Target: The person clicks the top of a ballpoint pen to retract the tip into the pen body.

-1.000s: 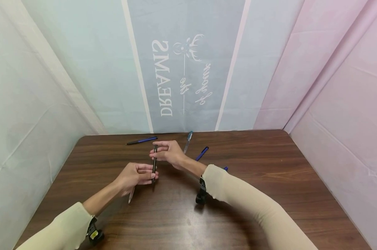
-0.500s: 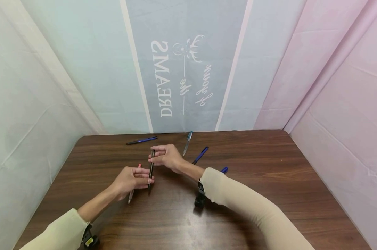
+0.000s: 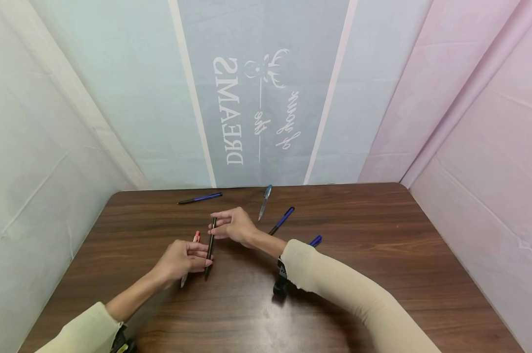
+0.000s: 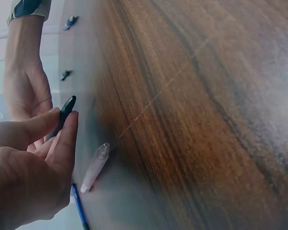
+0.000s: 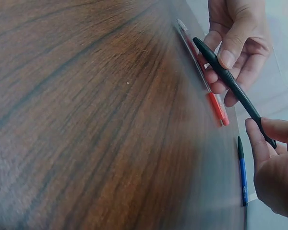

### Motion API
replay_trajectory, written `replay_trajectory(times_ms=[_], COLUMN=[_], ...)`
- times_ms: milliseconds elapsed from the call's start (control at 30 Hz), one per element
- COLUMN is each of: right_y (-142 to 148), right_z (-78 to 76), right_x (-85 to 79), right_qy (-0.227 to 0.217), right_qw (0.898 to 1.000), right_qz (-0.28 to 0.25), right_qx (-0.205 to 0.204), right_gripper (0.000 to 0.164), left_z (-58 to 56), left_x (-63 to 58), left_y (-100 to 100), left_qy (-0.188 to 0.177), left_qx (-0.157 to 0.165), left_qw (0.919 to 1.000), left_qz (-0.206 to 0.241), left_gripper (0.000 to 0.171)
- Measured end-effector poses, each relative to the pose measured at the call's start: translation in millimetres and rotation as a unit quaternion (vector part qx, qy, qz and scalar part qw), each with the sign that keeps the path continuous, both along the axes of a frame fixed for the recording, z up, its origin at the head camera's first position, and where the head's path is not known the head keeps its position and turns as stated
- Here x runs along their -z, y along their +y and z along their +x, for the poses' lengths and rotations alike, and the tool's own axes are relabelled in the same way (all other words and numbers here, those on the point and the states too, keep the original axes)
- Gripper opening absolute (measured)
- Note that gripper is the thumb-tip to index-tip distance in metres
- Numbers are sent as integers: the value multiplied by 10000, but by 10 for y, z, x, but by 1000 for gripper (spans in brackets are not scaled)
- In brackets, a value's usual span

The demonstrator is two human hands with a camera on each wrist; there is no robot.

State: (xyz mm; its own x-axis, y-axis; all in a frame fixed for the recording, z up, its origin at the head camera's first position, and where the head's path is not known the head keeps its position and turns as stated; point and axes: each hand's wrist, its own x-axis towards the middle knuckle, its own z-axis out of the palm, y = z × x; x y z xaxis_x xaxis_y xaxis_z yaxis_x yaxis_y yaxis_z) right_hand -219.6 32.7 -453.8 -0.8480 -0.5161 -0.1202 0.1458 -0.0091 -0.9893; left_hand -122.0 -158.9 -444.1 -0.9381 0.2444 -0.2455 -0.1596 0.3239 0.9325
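Observation:
A black pen [image 5: 236,89] is held between both hands, slanting across the head view. Near its lower end, my left hand [image 3: 177,262] pinches it between thumb and fingers. My right hand [image 3: 237,226] pinches the upper end with thumb and fingertips. Close beside the left hand lies a clear pen with a red end [image 5: 217,109], partly covered by that hand in the head view. Its clear tip [image 4: 96,167] shows below the left fingers in the left wrist view.
On the brown wooden table [image 3: 358,274] lie a blue pen [image 3: 200,198] at the back left, a clear pen with a teal cap [image 3: 265,202] and a dark blue pen [image 3: 282,220]. Another blue pen [image 3: 316,240] is partly behind the right sleeve. Cloth walls surround the table.
Both hands have moved slightly left and toward the near edge with the black pen between them. More of the red-ended pen and the dark blue pen now shows.

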Motion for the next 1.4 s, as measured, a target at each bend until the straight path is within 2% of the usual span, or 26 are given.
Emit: replay_trajectory(times_ms=[300, 633, 700, 867, 933, 1167, 1400], right_y=[-30, -56, -57, -56, -58, -76, -75], right_z=[40, 52, 56, 64, 68, 83, 94], right_x=[90, 164, 174, 201, 214, 241, 221], right_qy=[275, 539, 817, 1611, 1747, 1893, 2214], right_qw=[9980, 9942, 9892, 9668, 9622, 9569, 9442], right_qz=[493, 836, 1137, 1922, 2034, 2146, 2408], right_qx=[289, 410, 441, 482, 477, 495, 399], right_gripper=[50, 46, 44, 40, 39, 36, 36], left_z=[68, 94, 101, 102, 109, 120, 114], left_x=[26, 65, 72, 83, 87, 113, 107], left_y=[23, 27, 27, 32, 37, 62, 72], left_qy=[468, 1094, 1200, 1409, 1451, 1602, 1585], left_qx=[-60, 106, 140, 196, 201, 233, 275], left_qw=[9964, 9833, 9801, 9717, 9696, 9623, 9591], left_qz=[-709, -1451, -1575, -1886, -1961, -2184, -2329], left_gripper=[39, 37, 37, 37, 37, 37, 37])
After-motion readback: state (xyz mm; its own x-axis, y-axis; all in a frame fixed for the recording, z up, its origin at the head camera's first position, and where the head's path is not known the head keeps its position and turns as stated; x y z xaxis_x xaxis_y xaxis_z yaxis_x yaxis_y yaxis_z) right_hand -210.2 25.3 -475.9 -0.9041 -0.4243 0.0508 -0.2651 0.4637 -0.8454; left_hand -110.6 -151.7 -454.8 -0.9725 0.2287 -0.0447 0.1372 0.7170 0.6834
